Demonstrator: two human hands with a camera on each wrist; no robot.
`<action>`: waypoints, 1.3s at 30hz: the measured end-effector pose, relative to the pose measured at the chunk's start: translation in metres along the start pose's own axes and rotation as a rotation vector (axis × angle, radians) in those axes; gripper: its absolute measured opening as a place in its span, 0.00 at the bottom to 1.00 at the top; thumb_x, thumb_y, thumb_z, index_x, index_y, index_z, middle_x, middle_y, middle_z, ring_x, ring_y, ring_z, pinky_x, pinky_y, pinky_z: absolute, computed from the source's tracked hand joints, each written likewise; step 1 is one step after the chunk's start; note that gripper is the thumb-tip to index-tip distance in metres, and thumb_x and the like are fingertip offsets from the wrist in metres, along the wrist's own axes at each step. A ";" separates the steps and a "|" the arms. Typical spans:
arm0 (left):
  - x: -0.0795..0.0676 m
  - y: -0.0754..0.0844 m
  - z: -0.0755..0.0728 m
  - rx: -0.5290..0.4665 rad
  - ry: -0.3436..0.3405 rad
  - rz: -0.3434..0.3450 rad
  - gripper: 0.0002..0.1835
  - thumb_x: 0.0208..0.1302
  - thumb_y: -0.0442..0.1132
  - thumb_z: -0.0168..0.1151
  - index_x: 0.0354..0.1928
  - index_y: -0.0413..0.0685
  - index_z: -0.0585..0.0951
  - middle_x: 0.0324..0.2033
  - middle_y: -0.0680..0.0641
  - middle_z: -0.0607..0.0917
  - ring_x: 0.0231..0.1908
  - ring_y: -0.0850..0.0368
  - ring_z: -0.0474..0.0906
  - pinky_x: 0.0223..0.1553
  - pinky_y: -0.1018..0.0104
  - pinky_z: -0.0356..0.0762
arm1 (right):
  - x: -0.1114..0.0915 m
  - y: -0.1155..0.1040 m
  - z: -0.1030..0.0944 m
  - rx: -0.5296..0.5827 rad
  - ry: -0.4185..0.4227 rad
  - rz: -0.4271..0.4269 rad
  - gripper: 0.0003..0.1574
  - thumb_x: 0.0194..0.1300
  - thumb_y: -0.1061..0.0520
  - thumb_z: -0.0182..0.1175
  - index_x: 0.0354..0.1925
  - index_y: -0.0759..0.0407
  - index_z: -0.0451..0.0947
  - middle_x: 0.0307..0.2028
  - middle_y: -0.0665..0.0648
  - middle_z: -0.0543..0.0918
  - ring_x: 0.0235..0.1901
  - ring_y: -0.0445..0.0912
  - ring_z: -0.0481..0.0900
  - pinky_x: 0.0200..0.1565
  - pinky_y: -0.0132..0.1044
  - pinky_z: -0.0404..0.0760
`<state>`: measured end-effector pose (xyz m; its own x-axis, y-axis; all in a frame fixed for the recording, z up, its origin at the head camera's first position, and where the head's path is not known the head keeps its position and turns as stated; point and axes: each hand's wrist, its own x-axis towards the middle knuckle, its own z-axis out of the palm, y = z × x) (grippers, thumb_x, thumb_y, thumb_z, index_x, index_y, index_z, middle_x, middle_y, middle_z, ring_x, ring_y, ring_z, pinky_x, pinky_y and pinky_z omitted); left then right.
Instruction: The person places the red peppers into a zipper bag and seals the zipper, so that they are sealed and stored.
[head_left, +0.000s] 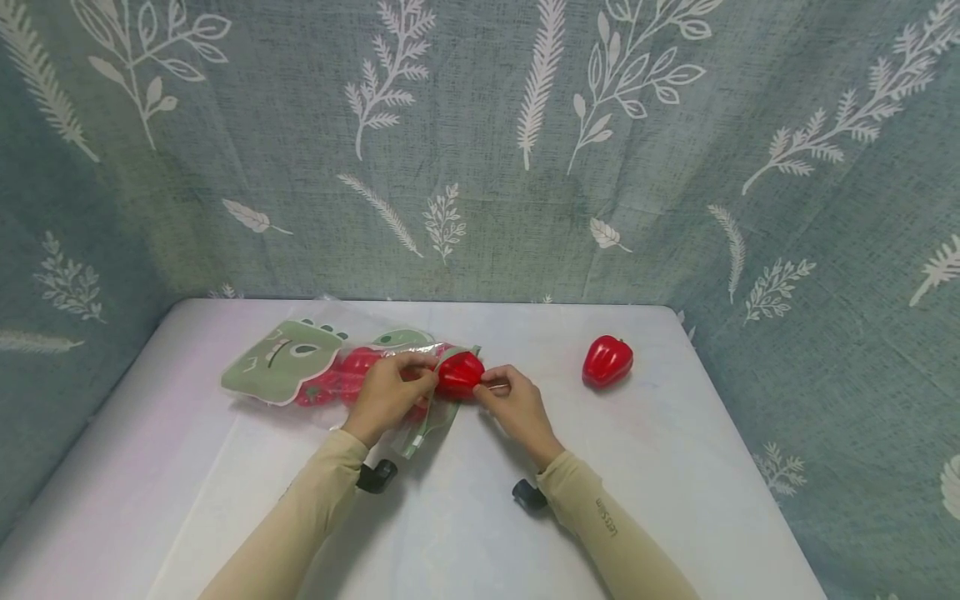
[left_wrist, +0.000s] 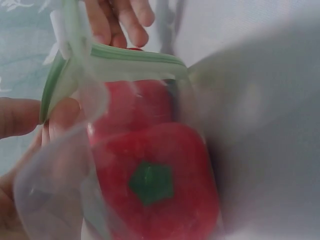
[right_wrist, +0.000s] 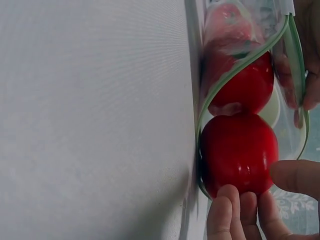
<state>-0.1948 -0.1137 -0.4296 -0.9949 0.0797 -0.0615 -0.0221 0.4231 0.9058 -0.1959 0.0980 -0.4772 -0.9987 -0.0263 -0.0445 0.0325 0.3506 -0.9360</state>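
Observation:
A clear zip bag (head_left: pixel 281 360) printed with a green cartoon face lies on its side, with several red bell peppers inside. My left hand (head_left: pixel 390 392) pinches the rim of its mouth, thumb and finger on the green zip strip (left_wrist: pixel 137 54). Half in that mouth is a red bell pepper (right_wrist: pixel 239 150), which my right hand (head_left: pixel 521 412) holds by its outer end between thumb and fingertips. Deeper in the bag, a pepper with a green stem (left_wrist: pixel 167 205) shows through the plastic in the left wrist view.
Another red bell pepper (head_left: pixel 607 362) lies to the right on the white table (head_left: pixel 675 467). A green curtain (head_left: pixel 480 225) with white leaves hangs behind the table and along its sides. Black wrist devices (head_left: pixel 528 495) sit at both sleeves.

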 end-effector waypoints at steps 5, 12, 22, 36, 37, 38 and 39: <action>0.000 0.000 0.001 -0.008 -0.001 0.001 0.17 0.66 0.38 0.65 0.56 0.46 0.84 0.39 0.44 0.85 0.28 0.52 0.84 0.36 0.63 0.85 | 0.000 0.000 0.001 0.019 -0.024 0.017 0.16 0.67 0.54 0.66 0.52 0.54 0.80 0.47 0.54 0.86 0.43 0.46 0.86 0.42 0.38 0.86; 0.001 -0.001 0.002 -0.014 -0.007 0.010 0.16 0.66 0.38 0.66 0.54 0.46 0.84 0.40 0.44 0.86 0.28 0.51 0.83 0.35 0.62 0.85 | -0.001 0.001 0.008 -0.019 -0.081 -0.049 0.16 0.67 0.57 0.65 0.53 0.55 0.81 0.48 0.54 0.86 0.47 0.48 0.86 0.48 0.41 0.85; 0.001 -0.002 0.003 -0.055 -0.008 0.021 0.15 0.66 0.36 0.66 0.54 0.43 0.84 0.40 0.43 0.85 0.28 0.51 0.83 0.35 0.62 0.85 | 0.007 -0.001 0.018 0.016 -0.053 -0.106 0.23 0.66 0.61 0.64 0.59 0.59 0.76 0.56 0.57 0.83 0.53 0.50 0.83 0.52 0.42 0.83; 0.002 -0.005 0.005 -0.102 -0.021 0.062 0.15 0.66 0.34 0.65 0.54 0.40 0.83 0.37 0.43 0.84 0.26 0.53 0.81 0.32 0.62 0.84 | 0.010 -0.002 0.027 -0.027 -0.174 -0.118 0.34 0.68 0.59 0.61 0.71 0.55 0.69 0.65 0.57 0.76 0.58 0.51 0.80 0.55 0.46 0.81; 0.002 -0.005 0.005 -0.103 -0.024 0.067 0.15 0.65 0.34 0.65 0.54 0.40 0.83 0.37 0.43 0.84 0.27 0.53 0.81 0.32 0.62 0.84 | 0.010 -0.002 0.027 -0.018 -0.184 -0.125 0.34 0.68 0.59 0.61 0.71 0.55 0.69 0.65 0.58 0.76 0.58 0.51 0.80 0.54 0.46 0.81; 0.002 -0.005 0.005 -0.106 -0.025 0.071 0.15 0.65 0.34 0.65 0.54 0.40 0.83 0.37 0.43 0.84 0.27 0.53 0.81 0.32 0.61 0.84 | 0.010 -0.003 0.028 -0.010 -0.193 -0.134 0.35 0.68 0.59 0.61 0.72 0.55 0.68 0.66 0.59 0.76 0.58 0.52 0.80 0.54 0.46 0.81; 0.002 -0.005 0.005 -0.107 -0.026 0.075 0.15 0.65 0.34 0.65 0.54 0.39 0.83 0.37 0.43 0.84 0.27 0.54 0.81 0.32 0.61 0.85 | 0.010 -0.004 0.028 0.003 -0.204 -0.141 0.35 0.68 0.60 0.60 0.72 0.56 0.67 0.66 0.59 0.75 0.58 0.53 0.80 0.54 0.46 0.82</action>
<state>-0.1960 -0.1108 -0.4364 -0.9913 0.1314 -0.0012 0.0408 0.3160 0.9479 -0.2050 0.0701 -0.4839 -0.9646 -0.2631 0.0173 -0.1062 0.3275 -0.9389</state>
